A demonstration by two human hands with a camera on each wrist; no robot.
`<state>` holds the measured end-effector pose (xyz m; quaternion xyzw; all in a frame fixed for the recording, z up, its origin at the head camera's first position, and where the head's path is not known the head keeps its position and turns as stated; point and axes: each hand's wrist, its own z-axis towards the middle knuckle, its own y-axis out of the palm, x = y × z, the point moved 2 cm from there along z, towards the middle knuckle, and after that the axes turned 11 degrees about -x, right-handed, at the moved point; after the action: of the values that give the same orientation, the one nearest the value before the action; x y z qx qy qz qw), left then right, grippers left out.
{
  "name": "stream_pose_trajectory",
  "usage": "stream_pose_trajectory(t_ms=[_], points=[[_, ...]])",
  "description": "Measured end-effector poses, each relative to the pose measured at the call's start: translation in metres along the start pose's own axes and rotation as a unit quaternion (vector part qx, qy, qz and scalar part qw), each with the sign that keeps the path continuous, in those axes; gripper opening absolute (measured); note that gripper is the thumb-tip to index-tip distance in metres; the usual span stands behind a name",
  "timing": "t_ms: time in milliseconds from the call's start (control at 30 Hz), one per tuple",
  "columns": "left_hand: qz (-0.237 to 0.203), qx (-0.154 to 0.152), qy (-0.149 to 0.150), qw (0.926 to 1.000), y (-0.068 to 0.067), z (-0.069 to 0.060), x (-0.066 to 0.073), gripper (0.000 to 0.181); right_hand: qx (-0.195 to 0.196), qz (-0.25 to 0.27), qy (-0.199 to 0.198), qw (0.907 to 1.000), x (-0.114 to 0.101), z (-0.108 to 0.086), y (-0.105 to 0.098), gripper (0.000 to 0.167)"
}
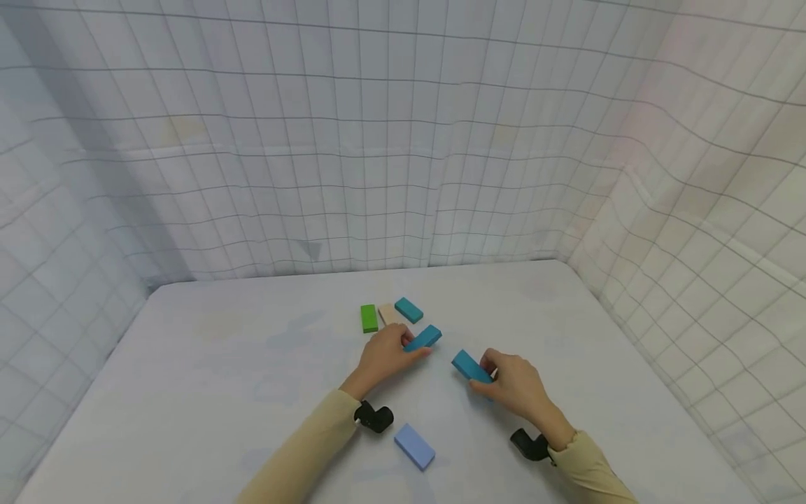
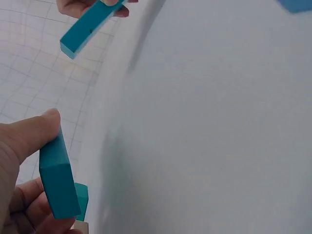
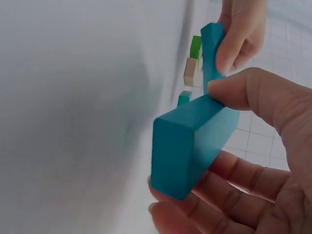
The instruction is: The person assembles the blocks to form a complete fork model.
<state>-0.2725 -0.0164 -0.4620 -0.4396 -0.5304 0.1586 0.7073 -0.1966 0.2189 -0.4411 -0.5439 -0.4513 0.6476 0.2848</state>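
Nearest to me, a light blue rectangular block lies on the white table, between my two forearms. My right hand pinches one blue-teal block between the thumb and the fingers. A little farther, my left hand pinches a second blue-teal block in the same manner, and these two are apart. Beyond it lie a small teal block, a beige block, partly hidden, and a green block. Behind the table hangs white gridded cloth.

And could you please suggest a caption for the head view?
Left hand holds one blue block, right hand a second block; a lilac block lies on the table.
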Motion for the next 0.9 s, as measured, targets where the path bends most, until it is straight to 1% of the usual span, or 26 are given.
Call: stream_pose_trajectory(t_ms=[100,133,233,367,500,567,667,800,900], points=[[-0.016,0.017,-0.024,0.9994,-0.006,-0.015,-0.002,0.042,0.006,-0.002,-0.007,1.0,-0.001,0.003,0.002,0.025],[-0.024,0.022,-0.028,0.9991,-0.008,-0.021,-0.003,0.042,0.008,-0.002,-0.01,0.9999,-0.001,0.004,0.003,0.025],[-0.036,0.035,-0.049,0.9976,-0.012,-0.034,-0.002,0.042,0.016,-0.003,-0.034,0.9993,-0.002,0.008,0.004,0.025],[-0.026,0.05,-0.073,0.9957,-0.016,-0.049,-0.001,0.041,0.026,-0.002,-0.063,0.9977,-0.005,0.013,0.008,0.025],[-0.002,0.051,-0.097,0.9939,-0.014,-0.061,0.0,0.042,0.022,0.0,-0.071,0.9972,-0.008,0.017,0.011,0.025],[0.008,0.051,-0.105,0.9931,-0.012,-0.063,0.0,0.042,0.021,0.001,-0.075,0.997,-0.01,0.019,0.011,0.025],[0.025,0.063,-0.113,0.9913,-0.008,-0.065,-0.001,0.042,0.022,0.004,-0.084,0.9962,-0.013,0.021,0.011,0.025],[0.05,0.077,-0.137,0.9863,-0.003,-0.067,-0.004,0.043,0.021,0.009,-0.096,0.9951,-0.016,0.022,0.013,0.024],[0.055,0.086,-0.154,0.9829,0.0,-0.067,-0.007,0.045,0.023,0.006,-0.102,0.9945,-0.017,0.023,0.015,0.024]])
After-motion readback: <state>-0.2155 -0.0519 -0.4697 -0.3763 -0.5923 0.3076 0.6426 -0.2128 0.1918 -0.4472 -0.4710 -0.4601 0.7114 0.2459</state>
